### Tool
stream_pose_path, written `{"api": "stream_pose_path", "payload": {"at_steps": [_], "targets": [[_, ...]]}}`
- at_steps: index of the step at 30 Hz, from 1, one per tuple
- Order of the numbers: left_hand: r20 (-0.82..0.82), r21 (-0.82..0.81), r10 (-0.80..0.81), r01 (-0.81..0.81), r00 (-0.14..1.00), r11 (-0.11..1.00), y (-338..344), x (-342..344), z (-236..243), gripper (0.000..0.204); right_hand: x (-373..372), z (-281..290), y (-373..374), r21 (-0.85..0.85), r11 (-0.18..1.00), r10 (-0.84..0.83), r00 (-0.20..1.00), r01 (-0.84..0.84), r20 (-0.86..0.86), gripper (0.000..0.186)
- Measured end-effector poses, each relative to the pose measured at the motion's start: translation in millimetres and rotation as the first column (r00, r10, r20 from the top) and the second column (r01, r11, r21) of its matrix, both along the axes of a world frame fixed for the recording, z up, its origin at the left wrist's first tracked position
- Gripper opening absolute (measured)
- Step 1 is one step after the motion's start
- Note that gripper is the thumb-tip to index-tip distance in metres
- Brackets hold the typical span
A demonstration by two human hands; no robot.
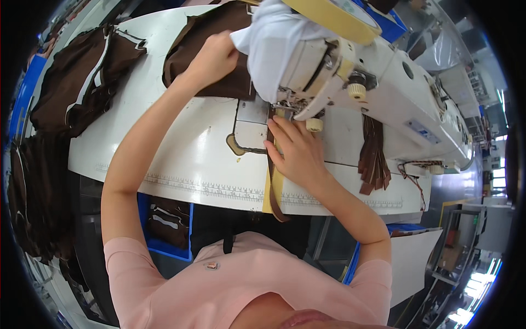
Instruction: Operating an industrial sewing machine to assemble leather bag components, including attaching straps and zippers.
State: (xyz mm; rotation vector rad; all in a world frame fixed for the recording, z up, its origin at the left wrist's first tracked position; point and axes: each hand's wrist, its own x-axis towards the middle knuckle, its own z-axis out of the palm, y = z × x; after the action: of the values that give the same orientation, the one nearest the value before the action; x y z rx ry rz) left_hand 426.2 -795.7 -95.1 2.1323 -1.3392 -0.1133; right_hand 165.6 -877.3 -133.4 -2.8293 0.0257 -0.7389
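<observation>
- Head view, hands: two bare hands. The left hand (216,59) is curled in, knuckles up, at the edge of one white cloth (269,52) and over one brown panel (186,46); its fingertips are hidden, so whether it pinches either cannot be told.
- The right hand (298,151) lies palm down, fingers stretched and slightly parted, over one brown strip (271,164) and one yellow tape (278,189), which both run from the presser foot past the table's near edge.
- Counts: one sewing machine (397,77) ahead and right of the right grip; one tape roll (339,16) beyond both grips; one bundle of strips (373,156), too overlapped to count, right of the right hand.
- Surface and room: a smooth white table (181,140) with a printed scale (208,189) nearer the body than both grips; a blue bin (190,238) below; brown pieces (90,82) left of the left hand.
- Materials: soft, crumpled white cloth; flat, matte brown panel; narrow, flexible strip, curling at its near end; ring-shaped roll.
</observation>
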Motion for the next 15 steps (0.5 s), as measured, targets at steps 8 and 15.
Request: {"api": "stream_pose_path", "payload": {"at_steps": [8, 15], "targets": [[0.621, 0.207, -0.402, 0.354, 0.673, 0.912, -77.2, 83.2, -19.8, 0.023, -23.3, -6.3, 22.8, -0.211, 0.977, 0.048, 0.996, -0.032, 0.072, 0.033], [0.597, 0.149, -0.413, 0.411, 0.688, 0.9, -41.6, 86.7, -28.0, 0.023, -24.7, -8.7, 25.9, -0.25, 0.967, 0.079, 0.988, -0.045, 0.131, 0.031]]}}
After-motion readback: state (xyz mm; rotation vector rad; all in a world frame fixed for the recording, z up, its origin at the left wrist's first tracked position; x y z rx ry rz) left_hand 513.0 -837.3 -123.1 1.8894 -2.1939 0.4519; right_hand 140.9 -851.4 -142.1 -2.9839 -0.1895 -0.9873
